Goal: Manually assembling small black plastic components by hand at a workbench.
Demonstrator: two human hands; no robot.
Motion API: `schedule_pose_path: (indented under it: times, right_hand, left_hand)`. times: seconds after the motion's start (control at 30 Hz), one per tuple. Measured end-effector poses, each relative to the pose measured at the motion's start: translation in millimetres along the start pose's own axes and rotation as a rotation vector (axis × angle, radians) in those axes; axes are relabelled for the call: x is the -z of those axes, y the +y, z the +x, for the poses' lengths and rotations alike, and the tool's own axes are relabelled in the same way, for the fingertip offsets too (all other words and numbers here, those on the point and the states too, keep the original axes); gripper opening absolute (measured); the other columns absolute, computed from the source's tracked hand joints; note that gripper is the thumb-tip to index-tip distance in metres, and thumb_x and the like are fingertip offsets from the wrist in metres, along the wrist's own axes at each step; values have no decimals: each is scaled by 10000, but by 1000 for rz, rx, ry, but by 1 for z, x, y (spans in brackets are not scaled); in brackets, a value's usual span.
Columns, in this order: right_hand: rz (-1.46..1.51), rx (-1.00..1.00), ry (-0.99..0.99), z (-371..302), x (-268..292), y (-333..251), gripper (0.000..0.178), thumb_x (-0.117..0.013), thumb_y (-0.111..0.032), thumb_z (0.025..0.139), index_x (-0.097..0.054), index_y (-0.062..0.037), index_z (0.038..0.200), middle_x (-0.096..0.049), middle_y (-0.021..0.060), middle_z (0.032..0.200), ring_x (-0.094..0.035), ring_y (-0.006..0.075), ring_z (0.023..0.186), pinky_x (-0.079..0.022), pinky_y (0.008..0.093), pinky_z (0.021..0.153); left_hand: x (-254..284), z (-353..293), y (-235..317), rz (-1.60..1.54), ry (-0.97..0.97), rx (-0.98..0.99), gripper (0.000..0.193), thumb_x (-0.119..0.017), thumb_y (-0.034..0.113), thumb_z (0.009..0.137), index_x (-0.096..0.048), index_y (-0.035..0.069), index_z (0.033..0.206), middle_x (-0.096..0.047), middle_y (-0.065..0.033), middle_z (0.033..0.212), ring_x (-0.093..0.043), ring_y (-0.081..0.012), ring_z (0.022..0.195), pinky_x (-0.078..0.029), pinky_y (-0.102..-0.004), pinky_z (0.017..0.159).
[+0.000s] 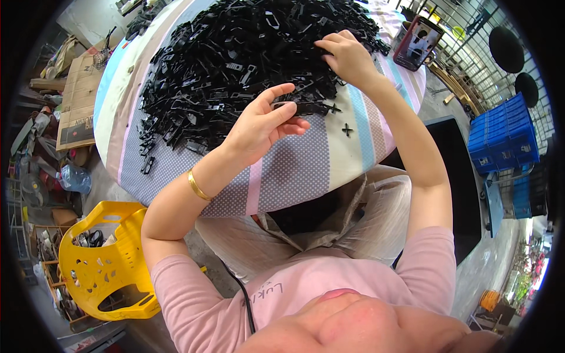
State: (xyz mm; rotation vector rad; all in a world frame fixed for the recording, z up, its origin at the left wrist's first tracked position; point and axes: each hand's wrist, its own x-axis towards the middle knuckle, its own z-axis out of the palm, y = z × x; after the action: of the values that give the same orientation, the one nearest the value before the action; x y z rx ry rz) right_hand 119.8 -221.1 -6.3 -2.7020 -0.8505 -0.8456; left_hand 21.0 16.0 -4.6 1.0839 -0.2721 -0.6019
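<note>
A big heap of black plastic clip-like parts covers much of the round table. My left hand is over the near side of the heap, index finger raised. A dark, strip-shaped black plastic part sticks out between its thumb and curled fingers; the far end blends with the heap. My right hand reaches to the heap's right side, fingers bent and thumb apart, with nothing visible between them. On the cloth to the right of my left hand lies a small black cross-shaped part.
A patterned tablecloth covers the table. At its right edge a phone stands propped up. Below left is a yellow plastic chair; cardboard leans farther back. Blue crates are stacked on the right.
</note>
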Motion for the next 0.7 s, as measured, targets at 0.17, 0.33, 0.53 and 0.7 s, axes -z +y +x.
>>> schedule_pose_path:
  times: [0.17, 0.33, 0.53, 0.7]
  right_hand:
    - [16, 21, 157, -3, 3, 1, 239, -627, -93, 755, -629, -29, 985, -619, 87, 963, -589, 227, 876, -486, 303, 776]
    - [586, -64, 82, -24, 50, -57, 252, -616, -49, 771, -628, 1, 1018, -620, 92, 905, -597, 149, 743, -490, 247, 643]
    - [478, 140, 12, -44, 65, -92, 315, -665, -42, 711, -621, -10, 1021, -584, 105, 942, -577, 241, 844, -488, 313, 685]
    - [447, 174, 3, -48, 65, -94, 318, -673, -45, 706, -602, 10, 1011, -570, 112, 937, -563, 258, 834, -485, 329, 683]
  left_hand:
    - [-5, -1, 5, -92, 38, -32, 334, -462, 108, 935, -391, -41, 1225, -562, -148, 997, -619, -252, 932, -528, -318, 841]
    - [-5, -3, 5, -215, 134, 26, 308, -391, 155, 965, -439, -54, 1186, -547, -176, 1078, -596, -271, 987, -510, -336, 885]
    - [-6, -2, -2, -159, 71, -10, 314, -369, 142, 969, -429, -49, 1210, -542, -165, 1102, -584, -245, 997, -493, -339, 913]
    - [-9, -2, -6, -59, 82, -19, 330, -360, 133, 972, -409, -54, 1240, -538, -154, 1106, -580, -213, 993, -493, -325, 914]
